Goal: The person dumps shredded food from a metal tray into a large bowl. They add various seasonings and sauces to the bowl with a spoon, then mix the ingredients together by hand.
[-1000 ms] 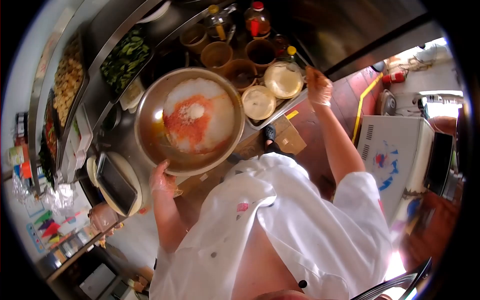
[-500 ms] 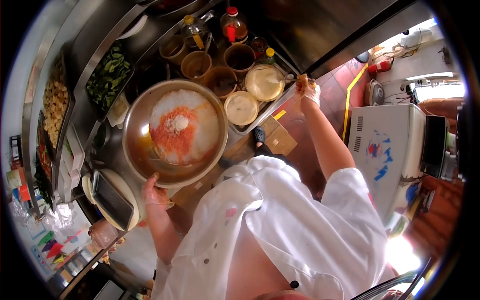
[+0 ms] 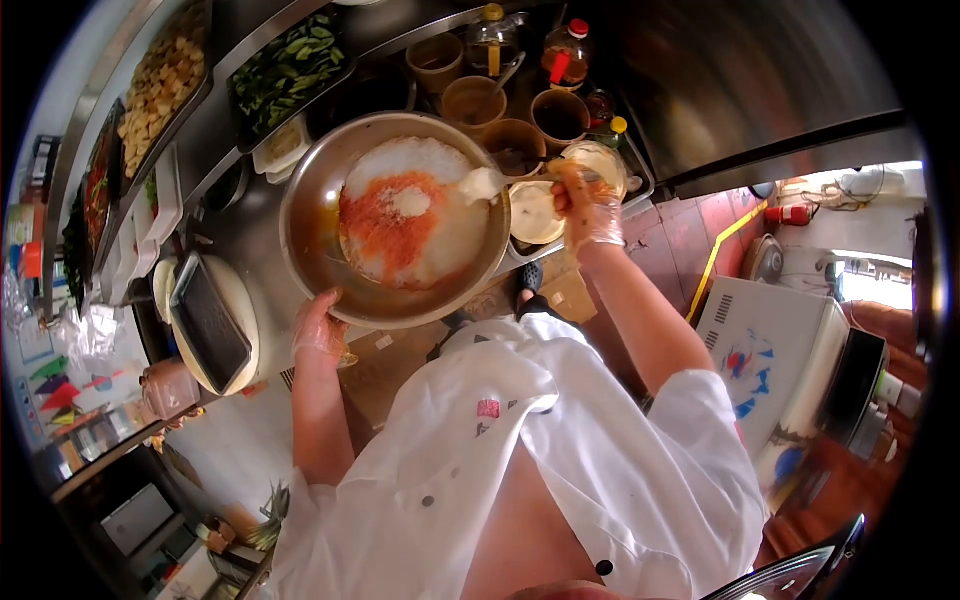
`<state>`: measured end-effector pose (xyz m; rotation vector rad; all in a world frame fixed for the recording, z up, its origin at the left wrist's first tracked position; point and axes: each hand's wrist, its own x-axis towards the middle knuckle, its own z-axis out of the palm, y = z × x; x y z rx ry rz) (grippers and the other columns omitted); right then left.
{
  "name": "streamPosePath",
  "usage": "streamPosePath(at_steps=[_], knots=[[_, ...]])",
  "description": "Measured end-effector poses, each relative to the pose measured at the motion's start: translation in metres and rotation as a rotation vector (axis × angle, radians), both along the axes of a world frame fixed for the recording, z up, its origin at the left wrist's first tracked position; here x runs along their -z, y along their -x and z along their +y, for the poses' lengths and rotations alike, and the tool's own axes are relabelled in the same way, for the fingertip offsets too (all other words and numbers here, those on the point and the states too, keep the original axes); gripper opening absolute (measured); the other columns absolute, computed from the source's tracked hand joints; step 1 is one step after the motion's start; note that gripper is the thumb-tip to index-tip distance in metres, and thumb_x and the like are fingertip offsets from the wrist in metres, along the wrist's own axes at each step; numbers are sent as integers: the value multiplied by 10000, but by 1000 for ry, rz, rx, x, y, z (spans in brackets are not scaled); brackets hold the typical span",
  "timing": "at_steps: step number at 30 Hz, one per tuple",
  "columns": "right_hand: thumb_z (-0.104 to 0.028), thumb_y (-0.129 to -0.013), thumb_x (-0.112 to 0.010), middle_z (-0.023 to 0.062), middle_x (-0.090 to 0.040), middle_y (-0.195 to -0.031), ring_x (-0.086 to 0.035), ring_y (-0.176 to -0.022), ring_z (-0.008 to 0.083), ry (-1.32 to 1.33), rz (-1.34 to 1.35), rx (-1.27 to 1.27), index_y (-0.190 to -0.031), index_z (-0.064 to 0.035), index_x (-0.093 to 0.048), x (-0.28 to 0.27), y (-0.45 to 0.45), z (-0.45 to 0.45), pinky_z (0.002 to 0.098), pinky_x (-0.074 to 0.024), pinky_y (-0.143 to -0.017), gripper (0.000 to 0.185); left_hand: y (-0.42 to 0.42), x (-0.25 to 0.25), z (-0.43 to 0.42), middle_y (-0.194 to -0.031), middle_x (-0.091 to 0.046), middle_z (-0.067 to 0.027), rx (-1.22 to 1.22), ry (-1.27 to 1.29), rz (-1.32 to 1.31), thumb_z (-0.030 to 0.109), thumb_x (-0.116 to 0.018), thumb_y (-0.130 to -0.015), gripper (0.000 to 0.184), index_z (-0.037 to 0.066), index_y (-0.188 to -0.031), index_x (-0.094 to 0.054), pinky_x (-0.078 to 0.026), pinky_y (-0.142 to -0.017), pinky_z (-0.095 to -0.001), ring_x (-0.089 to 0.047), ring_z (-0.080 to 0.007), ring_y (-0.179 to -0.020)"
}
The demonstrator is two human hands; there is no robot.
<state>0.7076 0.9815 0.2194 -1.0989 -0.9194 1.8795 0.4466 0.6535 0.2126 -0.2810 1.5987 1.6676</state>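
Note:
A wide metal mixing bowl [image 3: 312, 215] holds a white mass with orange-red powder [image 3: 385, 235] spread over it and a small pale heap [image 3: 411, 202] on top. My left hand [image 3: 320, 328], in a clear glove, grips the bowl's near-left rim. My right hand [image 3: 590, 212], also gloved, is closed around the handle of a spoon [image 3: 520, 180]. The spoon's head is over the bowl's right side, heaped with white powder [image 3: 482, 185]. Beneath and beside the right hand stand two tubs of pale contents, the nearer tub [image 3: 537, 213] and the farther tub [image 3: 603, 160], partly hidden.
Brown tubs [image 3: 473, 101] and bottles, one red-capped [image 3: 567, 52], stand behind the bowl. Trays of green vegetables [image 3: 290, 70] and pale cubes [image 3: 165, 85] line the left. A black tray [image 3: 210, 320] rests on a round lid. A white appliance [image 3: 765, 340] stands at the right.
My right hand has moved left from the far tub to the bowl, bringing the spoon of white powder over it. My left hand stays on the rim. The camera view has shifted.

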Motion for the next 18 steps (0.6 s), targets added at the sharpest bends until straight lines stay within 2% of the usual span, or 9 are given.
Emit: streamPosePath(at_steps=[2,5,9,10,13,18], knots=[[-202,-949,-649,30,-615,-715,-508,-584,87,-37,-86,-65,-955,-10,-693,2,23,1,234,-417,-528,196,2,3,-3,-1063,-642,-103,1,-19,-1,130,-655,-856,181,14,-995,-638,-532,-844,-431,-609,-255,-1021],[-234,-954,-643,26,-613,-715,-511,-584,85,-40,-134,-101,-917,-12,-679,20,59,4,232,-411,-516,228,1,-5,1,-1069,-650,-124,-30,-12,-42,56,-666,-846,287,-25,-1111,-591,-545,-834,-377,-634,-246,-987],[-253,-956,-644,11,-605,-694,-498,-544,79,-135,-100,-120,-936,-41,-673,33,102,18,224,-386,-483,215,2,-1,-3,-1082,-646,-126,-18,-41,-41,54,-666,-847,293,-26,-1117,-588,-541,-848,-388,-630,-247,-995],[-247,-953,-649,-5,-592,-673,-487,-531,71,-79,-24,-118,-932,-56,-679,15,114,12,222,-374,-474,195,3,-1,-3,-1083,-646,-126,-12,-36,-46,57,-666,-846,297,-26,-1120,-587,-539,-852,-389,-629,-247,-996],[-250,-953,-648,-13,-591,-686,-481,-534,60,-85,75,-106,-940,-55,-681,15,147,7,221,-365,-467,198,4,3,-2,-1089,-644,-126,-5,-21,-26,73,-668,-845,314,-28,-1130,-581,-535,-862,-393,-625,-248,-1003],[-227,-976,-608,-8,-589,-693,-477,-559,51,-223,110,-256,-944,-21,-666,9,174,-21,226,-389,-510,215,2,-6,2,-1104,-642,-128,28,6,-9,96,-661,-850,318,-17,-1136,-579,-529,-875,-408,-621,-247,-1016]])
